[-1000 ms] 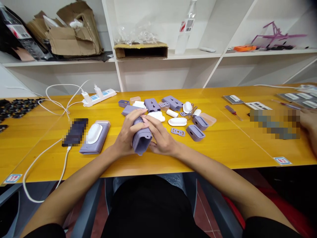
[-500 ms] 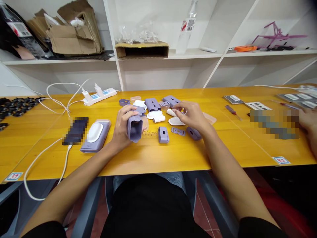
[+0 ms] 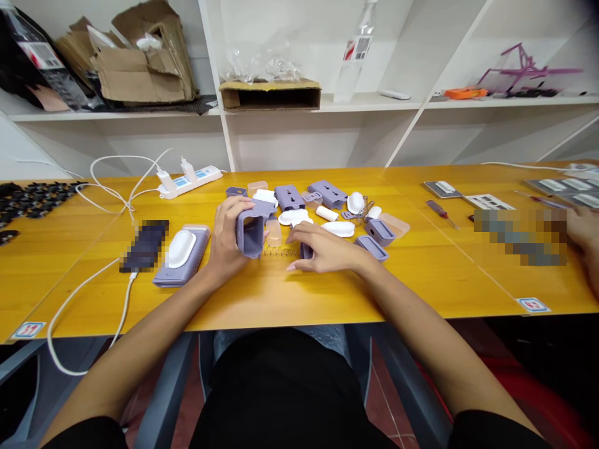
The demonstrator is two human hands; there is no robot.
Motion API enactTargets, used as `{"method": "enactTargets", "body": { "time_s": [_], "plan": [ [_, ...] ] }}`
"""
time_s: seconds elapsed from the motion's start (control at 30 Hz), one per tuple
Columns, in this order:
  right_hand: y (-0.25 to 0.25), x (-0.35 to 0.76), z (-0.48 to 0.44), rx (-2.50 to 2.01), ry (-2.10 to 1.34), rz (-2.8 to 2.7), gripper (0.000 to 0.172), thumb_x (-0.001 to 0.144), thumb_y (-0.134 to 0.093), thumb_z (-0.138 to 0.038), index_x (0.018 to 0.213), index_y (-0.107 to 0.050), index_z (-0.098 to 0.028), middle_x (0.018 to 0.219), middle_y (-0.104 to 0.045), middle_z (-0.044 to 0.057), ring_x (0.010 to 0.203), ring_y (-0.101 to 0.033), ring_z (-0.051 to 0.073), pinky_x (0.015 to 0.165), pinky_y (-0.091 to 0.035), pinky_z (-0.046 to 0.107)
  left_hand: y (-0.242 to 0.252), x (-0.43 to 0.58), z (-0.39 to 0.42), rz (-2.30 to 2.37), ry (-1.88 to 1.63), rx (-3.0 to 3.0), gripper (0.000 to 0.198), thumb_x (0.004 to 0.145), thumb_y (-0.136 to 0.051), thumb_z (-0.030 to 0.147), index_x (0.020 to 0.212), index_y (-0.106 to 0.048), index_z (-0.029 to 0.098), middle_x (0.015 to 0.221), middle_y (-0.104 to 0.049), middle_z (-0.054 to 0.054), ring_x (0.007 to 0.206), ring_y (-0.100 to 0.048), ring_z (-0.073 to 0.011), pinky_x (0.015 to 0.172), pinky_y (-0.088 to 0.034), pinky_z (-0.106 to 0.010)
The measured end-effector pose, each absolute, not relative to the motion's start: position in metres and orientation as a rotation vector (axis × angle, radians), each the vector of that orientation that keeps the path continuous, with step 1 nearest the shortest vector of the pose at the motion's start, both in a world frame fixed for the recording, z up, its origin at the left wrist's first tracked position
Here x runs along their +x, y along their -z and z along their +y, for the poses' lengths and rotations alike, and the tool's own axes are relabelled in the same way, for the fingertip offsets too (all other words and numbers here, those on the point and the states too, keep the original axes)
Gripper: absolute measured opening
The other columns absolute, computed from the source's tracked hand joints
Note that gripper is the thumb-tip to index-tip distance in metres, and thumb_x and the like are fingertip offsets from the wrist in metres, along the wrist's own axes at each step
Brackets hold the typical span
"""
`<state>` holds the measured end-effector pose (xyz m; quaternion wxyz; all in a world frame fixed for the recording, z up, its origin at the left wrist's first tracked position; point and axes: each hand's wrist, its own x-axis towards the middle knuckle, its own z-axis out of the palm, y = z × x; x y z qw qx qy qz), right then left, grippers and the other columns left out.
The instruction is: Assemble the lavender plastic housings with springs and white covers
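L hand (image 3: 226, 240) wraps curled fingers round hollow lavender plastic housing (image 3: 250, 232), open end toward person, long axis pointing away. R hand (image 3: 325, 248), fingers loosely curled, over small lavender plastic block (image 3: 306, 251), grip unclear, just right of thin metal coil spring (image 3: 279, 251).

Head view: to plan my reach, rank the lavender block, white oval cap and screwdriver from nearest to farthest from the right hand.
From the right hand:
1. Lavender block, under the fingers.
2. White oval cap, just past the hand.
3. Screwdriver, well off to the right.
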<state>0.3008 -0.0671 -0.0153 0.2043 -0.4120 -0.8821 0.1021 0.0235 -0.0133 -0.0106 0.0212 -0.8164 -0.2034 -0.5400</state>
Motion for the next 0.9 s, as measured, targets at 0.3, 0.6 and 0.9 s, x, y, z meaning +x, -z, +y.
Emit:
{"method": "enactTargets", "body": {
  "time_s": [0.3, 0.6, 0.9],
  "plan": [
    [0.020, 0.292, -0.062, -1.196, -0.381, -2.429, 0.006, 0.095, -0.075, -0.024, 0.094, -0.074, -0.018, 0.098, -0.078, 0.010, 0.094, -0.069, 0.028, 0.091, -0.052, 0.042, 0.017, 0.022, -0.007, -0.673, 1.696, -2.554, 0.066, 0.093, -0.088, 0.047, 0.146, -0.051, 0.030, 0.139, -0.066, -0.011, 0.132, -0.065, -0.0311, 0.116, -0.055, -0.057],
    [-0.002, 0.332, -0.060, -1.324, -0.155, -2.090, 0.021, 0.101, -0.060, -0.027, 0.095, -0.078, -0.019, 0.099, -0.080, 0.011, 0.093, -0.073, 0.029, 0.086, -0.052, 0.041, 0.017, 0.018, -0.005, -0.792, 1.689, -2.567, 0.069, 0.090, -0.089, 0.035, 0.146, -0.050, 0.029, 0.142, -0.064, -0.012, 0.134, -0.064, -0.0330, 0.118, -0.053, -0.060],
    [-0.007, 0.385, -0.056, -1.652, 0.019, -2.017, 0.019, 0.092, -0.064, -0.023, 0.091, -0.083, -0.021, 0.090, -0.083, 0.011, 0.081, -0.073, 0.029, 0.074, -0.051, 0.041, 0.017, 0.016, -0.002, -0.771, 1.595, -2.634, 0.069, 0.093, -0.087, 0.041, 0.151, -0.049, 0.032, 0.146, -0.061, -0.013, 0.136, -0.062, -0.0338, 0.117, -0.053, -0.062]
  ]
}}
